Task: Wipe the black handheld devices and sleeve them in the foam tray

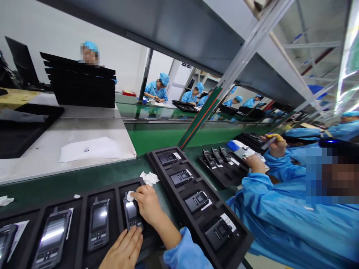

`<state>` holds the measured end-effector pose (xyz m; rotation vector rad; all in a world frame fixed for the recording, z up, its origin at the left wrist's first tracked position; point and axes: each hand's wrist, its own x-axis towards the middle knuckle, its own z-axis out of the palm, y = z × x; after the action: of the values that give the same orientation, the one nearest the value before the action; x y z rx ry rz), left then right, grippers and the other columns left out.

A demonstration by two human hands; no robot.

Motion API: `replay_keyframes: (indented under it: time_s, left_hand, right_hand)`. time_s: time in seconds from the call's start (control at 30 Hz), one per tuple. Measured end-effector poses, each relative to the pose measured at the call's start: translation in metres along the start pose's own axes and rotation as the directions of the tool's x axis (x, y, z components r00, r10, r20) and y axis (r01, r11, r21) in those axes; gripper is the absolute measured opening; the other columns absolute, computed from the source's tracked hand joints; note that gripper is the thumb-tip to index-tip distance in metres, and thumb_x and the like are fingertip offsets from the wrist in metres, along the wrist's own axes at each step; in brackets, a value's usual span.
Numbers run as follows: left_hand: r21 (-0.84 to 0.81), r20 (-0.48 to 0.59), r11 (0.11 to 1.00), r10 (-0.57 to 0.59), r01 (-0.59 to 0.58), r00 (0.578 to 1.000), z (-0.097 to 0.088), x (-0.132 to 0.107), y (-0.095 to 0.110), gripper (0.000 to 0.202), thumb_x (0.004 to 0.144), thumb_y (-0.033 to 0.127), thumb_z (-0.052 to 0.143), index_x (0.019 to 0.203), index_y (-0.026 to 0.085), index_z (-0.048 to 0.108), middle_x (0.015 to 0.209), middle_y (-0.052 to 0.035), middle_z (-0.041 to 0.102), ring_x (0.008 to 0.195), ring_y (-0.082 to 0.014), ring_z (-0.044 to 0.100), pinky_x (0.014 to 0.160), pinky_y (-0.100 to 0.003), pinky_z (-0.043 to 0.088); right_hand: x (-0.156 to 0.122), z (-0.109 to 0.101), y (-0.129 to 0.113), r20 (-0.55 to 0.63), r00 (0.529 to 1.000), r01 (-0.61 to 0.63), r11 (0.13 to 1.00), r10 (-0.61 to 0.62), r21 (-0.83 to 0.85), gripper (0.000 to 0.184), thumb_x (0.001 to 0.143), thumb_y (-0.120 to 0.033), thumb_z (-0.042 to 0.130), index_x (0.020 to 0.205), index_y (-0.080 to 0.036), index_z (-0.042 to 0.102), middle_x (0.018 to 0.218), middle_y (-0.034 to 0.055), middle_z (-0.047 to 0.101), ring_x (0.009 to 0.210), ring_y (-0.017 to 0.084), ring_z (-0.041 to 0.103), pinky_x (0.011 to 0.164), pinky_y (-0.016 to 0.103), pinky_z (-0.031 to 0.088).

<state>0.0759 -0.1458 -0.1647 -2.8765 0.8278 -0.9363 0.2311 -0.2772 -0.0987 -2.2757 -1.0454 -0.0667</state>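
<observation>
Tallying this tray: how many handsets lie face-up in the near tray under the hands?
4: far-left handset cut by the edge, second handset, third handset, fourth handset under both hands. More may lie outside the frame.

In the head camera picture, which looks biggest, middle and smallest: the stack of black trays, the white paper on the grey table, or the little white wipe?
1. Stack of black trays
2. White paper, looks nearly as wide but closer, so unsure
3. White wipe, pinched in the right hand
</observation>
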Motion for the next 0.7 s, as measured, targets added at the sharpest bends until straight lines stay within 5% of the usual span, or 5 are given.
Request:
replay_keyframes:
  time_s: [0.23, 0.43, 0.57, 0.7]
  left_hand:
    - [-0.003, -0.071, 0.999, 0.04, -0.041, 0.997, -0.003, 0.004, -0.005, 0.041, 0.087, 0.007, 0.042, 0.117, 0.019, 0.067, 0.125, 0.0003, 0.067, 0.118, -0.0168, 0.058, 0.104, -0.027, 0.041]
    - [-0.036, -0.007, 0.999, 0.001, -0.001, 1.0, 0.002, 0.0, -0.004, 0.047, 0.081, 0.005, 0.044, 0.12, 0.019, 0.065, 0.131, -0.0014, 0.064, 0.123, -0.0179, 0.054, 0.109, -0.029, 0.036]
    - [-0.006, -0.088, 0.998, 0.057, -0.058, 0.995, 0.004, 0.002, -0.007, 0.034, 0.092, 0.014, 0.044, 0.115, 0.02, 0.068, 0.121, 0.0004, 0.069, 0.114, -0.0152, 0.059, 0.106, -0.026, 0.038]
    - [-0.008, -0.07, 1.0, 0.021, -0.022, 0.997, -0.002, 0.007, -0.008, 0.035, 0.093, 0.013, 0.041, 0.112, 0.02, 0.07, 0.123, 0.0013, 0.068, 0.116, -0.0161, 0.058, 0.101, -0.028, 0.041]
  right_hand:
    - [-0.051, -0.002, 0.0, 0.125, 0.983, 0.149, 0.986, -0.138, -0.078, 0.032, 0.09, -0.018, 0.054, 0.113, -0.032, 0.07, 0.093, 0.005, 0.062, 0.086, 0.02, 0.048, 0.084, 0.04, 0.033]
    - [-0.013, 0.006, -0.006, 0.121, 0.989, 0.105, 0.985, -0.088, -0.139, 0.033, 0.09, -0.015, 0.054, 0.108, -0.034, 0.073, 0.097, 0.004, 0.066, 0.095, 0.022, 0.048, 0.104, 0.052, 0.026]
    - [-0.024, 0.001, -0.007, 0.223, 0.951, 0.235, 0.969, -0.212, -0.08, 0.032, 0.087, -0.022, 0.061, 0.113, -0.038, 0.07, 0.094, 0.0031, 0.067, 0.09, 0.021, 0.049, 0.109, 0.056, 0.022]
    - [-0.016, 0.001, -0.005, 0.176, 0.971, 0.186, 0.974, -0.162, -0.131, 0.033, 0.089, -0.018, 0.057, 0.11, -0.039, 0.072, 0.098, 0.004, 0.067, 0.095, 0.022, 0.049, 0.11, 0.06, 0.018]
